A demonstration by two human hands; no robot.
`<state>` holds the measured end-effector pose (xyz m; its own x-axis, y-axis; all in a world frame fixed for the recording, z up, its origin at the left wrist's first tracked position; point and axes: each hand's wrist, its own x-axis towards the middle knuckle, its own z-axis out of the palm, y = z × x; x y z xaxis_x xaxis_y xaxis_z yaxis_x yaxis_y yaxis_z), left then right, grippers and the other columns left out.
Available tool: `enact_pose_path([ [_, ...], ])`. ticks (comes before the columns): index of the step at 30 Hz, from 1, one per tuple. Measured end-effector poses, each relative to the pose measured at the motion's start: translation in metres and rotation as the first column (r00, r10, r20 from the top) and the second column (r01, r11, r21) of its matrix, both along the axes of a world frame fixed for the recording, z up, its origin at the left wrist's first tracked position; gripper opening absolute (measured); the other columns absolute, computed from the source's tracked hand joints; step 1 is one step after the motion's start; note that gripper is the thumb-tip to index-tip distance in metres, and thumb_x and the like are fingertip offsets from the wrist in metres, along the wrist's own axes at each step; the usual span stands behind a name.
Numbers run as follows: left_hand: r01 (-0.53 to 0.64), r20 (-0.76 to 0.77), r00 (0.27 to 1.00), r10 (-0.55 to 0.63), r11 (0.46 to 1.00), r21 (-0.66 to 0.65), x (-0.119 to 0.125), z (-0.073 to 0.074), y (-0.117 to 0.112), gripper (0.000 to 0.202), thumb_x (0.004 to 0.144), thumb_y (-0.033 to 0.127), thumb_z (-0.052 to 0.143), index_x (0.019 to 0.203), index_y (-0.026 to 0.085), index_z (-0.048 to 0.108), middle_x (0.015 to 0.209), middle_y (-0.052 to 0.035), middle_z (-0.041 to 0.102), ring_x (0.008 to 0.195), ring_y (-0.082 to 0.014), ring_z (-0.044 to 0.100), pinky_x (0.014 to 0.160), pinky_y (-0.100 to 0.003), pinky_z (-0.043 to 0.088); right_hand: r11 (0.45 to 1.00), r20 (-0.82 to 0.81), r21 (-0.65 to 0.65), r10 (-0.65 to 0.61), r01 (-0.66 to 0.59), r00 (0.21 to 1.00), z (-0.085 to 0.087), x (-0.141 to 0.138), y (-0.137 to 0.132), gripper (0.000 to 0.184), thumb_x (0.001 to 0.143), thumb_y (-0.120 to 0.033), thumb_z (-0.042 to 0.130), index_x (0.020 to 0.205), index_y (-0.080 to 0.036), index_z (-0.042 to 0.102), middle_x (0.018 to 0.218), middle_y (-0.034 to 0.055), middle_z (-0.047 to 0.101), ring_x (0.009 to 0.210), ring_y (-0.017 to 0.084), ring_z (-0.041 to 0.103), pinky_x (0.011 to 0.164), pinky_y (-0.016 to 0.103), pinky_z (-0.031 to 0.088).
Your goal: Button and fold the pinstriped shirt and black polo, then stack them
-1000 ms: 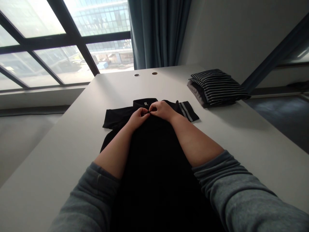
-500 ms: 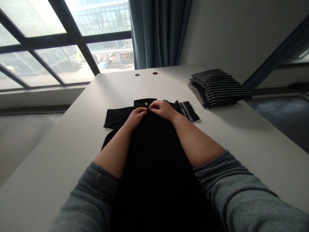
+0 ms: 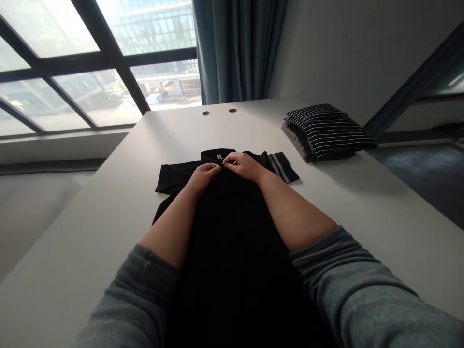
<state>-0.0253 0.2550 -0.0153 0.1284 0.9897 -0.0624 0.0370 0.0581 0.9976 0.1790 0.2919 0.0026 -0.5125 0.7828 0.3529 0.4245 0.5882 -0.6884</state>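
Observation:
A black polo shirt lies flat along the white table, collar away from me, with a grey-striped cuff on its right sleeve. My left hand and my right hand meet at the placket just below the collar. Both have their fingers curled and pinch the black fabric there, fingertips almost touching. What exactly sits between the fingertips is too small to make out. Grey sweatshirt sleeves are pushed up both forearms.
A stack of folded clothes, a black-and-white striped one on top of a grey one, sits at the table's far right. Two cable holes lie near the far edge. Windows and a blue curtain stand behind.
Both hands have crept slightly up the shirt front toward the collar, staying pinched together. The shirt and the folded stack have not moved.

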Motion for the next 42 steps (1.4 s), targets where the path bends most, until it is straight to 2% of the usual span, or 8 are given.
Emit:
enact_pose_path([
  [9,-0.004,0.039,0.999,0.004,1.0,0.001,0.0,-0.002,0.001,0.038,0.07,0.047,0.087,0.086,0.016,0.071,0.063,0.0038,0.058,0.053,-0.0074,0.046,0.051,-0.021,0.034,0.999,-0.014,-0.017,0.048,-0.048,0.999,-0.001,0.007,0.002,0.023,0.083,-0.026,0.073,0.103,-0.017,0.077,0.098,0.0048,0.073,0.088,0.018,0.065,0.083,0.031,0.052],
  [15,0.085,0.042,0.996,-0.083,0.996,-0.03,-0.002,0.001,-0.001,0.039,0.073,0.048,0.085,0.089,0.016,0.071,0.065,0.0026,0.06,0.055,-0.0079,0.049,0.053,-0.02,0.037,0.996,-0.006,0.062,0.064,-0.064,0.998,-0.006,0.008,0.005,0.016,0.085,-0.021,0.072,0.1,-0.018,0.077,0.1,0.005,0.071,0.085,0.018,0.064,0.081,0.032,0.052],
  [20,0.131,-0.156,0.98,-0.125,0.991,0.025,-0.006,-0.001,0.0,0.029,0.074,0.037,0.082,0.091,0.017,0.07,0.072,0.0011,0.067,0.061,-0.0113,0.057,0.06,-0.024,0.044,0.993,0.051,0.093,0.069,-0.073,0.996,-0.01,0.005,0.007,0.015,0.085,-0.017,0.071,0.099,-0.017,0.077,0.1,0.006,0.071,0.089,0.019,0.066,0.083,0.032,0.053],
  [24,0.069,-0.418,0.908,0.02,0.978,0.197,-0.005,-0.001,0.001,0.016,0.081,0.031,0.074,0.089,0.018,0.07,0.079,-0.0002,0.071,0.069,-0.0144,0.061,0.066,-0.027,0.045,0.995,0.077,0.079,0.054,-0.06,0.996,-0.012,0.004,0.008,0.016,0.085,-0.015,0.071,0.1,-0.017,0.078,0.101,0.0063,0.073,0.092,0.019,0.068,0.086,0.032,0.054],
  [28,0.051,-0.526,0.843,0.115,0.955,0.291,0.001,0.002,-0.001,0.008,0.085,0.027,0.069,0.088,0.02,0.068,0.081,-0.0003,0.072,0.074,-0.0164,0.063,0.069,-0.028,0.046,0.998,0.098,0.039,0.047,-0.051,0.994,-0.012,0.003,0.009,0.017,0.086,-0.014,0.07,0.1,-0.017,0.079,0.103,0.0063,0.075,0.097,0.019,0.069,0.091,0.031,0.053],
  [32,0.071,-0.578,0.801,0.154,0.935,0.347,0.004,0.004,-0.004,0.005,0.085,0.025,0.068,0.087,0.02,0.068,0.081,0.0003,0.072,0.074,-0.0168,0.063,0.069,-0.029,0.044,0.999,0.132,-0.001,0.043,-0.043,0.99,-0.01,0.001,0.008,0.021,0.085,-0.011,0.068,0.103,-0.017,0.079,0.104,0.006,0.076,0.098,0.019,0.069,0.091,0.03,0.053],
  [37,0.053,-0.559,0.817,0.142,0.947,0.318,0.004,0.003,-0.003,0.006,0.085,0.025,0.068,0.087,0.02,0.068,0.081,0.0002,0.072,0.074,-0.0167,0.063,0.069,-0.029,0.044,0.996,0.194,0.027,0.073,-0.08,0.978,-0.009,0.005,0.006,0.038,0.078,-0.003,0.066,0.111,-0.017,0.077,0.102,0.0045,0.073,0.089,0.017,0.065,0.083,0.028,0.051],
  [42,0.079,-0.537,0.838,0.095,0.953,0.291,0.002,0.003,-0.002,0.01,0.084,0.029,0.068,0.088,0.02,0.069,0.082,-0.0003,0.073,0.076,-0.0172,0.064,0.071,-0.03,0.046,0.989,0.15,0.103,0.093,-0.109,0.984,-0.011,0.01,0.007,0.024,0.08,-0.009,0.069,0.101,-0.017,0.078,0.101,0.0052,0.071,0.084,0.016,0.064,0.081,0.028,0.051],
])
